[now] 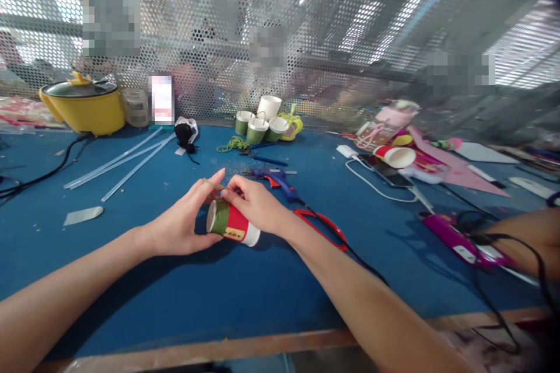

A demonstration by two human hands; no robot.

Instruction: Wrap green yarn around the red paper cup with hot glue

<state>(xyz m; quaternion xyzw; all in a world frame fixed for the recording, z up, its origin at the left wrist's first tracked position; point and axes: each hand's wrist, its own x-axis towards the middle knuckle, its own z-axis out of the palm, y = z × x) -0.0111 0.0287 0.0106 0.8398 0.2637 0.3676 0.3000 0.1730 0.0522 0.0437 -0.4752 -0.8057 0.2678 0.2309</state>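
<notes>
While between two hands (184,218) (258,201), one cup (238,218)

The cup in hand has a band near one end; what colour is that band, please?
The band on the cup is green, seen best in the head view.

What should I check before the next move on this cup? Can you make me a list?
1. Cup held: ok. The left hand has it, tipped on its side.
2. Strand in hand: ok. The right hand seems to pinch it above the cup.
3. Green wrap all over the cup: not ok. It covers only a band near the left end; red and white show beside it.
4. Glue gun nearby: ok. It lies on the table beyond the right hand.
5. Glue gun cool: cannot tell. Heat doesn't show.
</notes>
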